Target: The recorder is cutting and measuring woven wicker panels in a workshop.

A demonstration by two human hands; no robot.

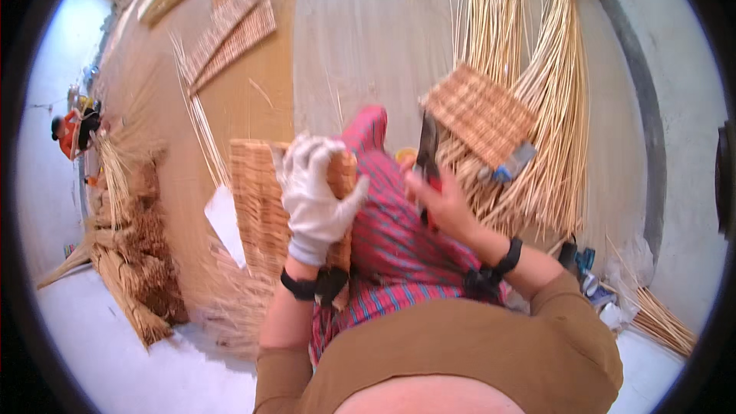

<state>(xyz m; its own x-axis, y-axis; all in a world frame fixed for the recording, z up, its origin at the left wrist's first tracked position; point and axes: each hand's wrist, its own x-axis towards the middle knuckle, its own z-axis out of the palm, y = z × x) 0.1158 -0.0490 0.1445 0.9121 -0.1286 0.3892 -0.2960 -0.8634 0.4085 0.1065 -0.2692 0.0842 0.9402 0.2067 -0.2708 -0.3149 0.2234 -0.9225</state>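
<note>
My left hand, in a white knitted glove, is closed over the upper edge of a box-like woven wicker piece standing against my left leg. Its fingers curl over the edge and the thumb points right. My bare right hand grips a tool with red handles and a long dark blade, pointing away from me above my lap. Motion blurs the tool, so its exact kind is unclear. Patterned red-and-blue cloth covers my legs between the hands.
A flat woven panel lies on long bundles of pale reeds at right. More woven panels rest at far left. Stacked straw bundles line the left side, where another person sits farther off. A white sheet lies nearby.
</note>
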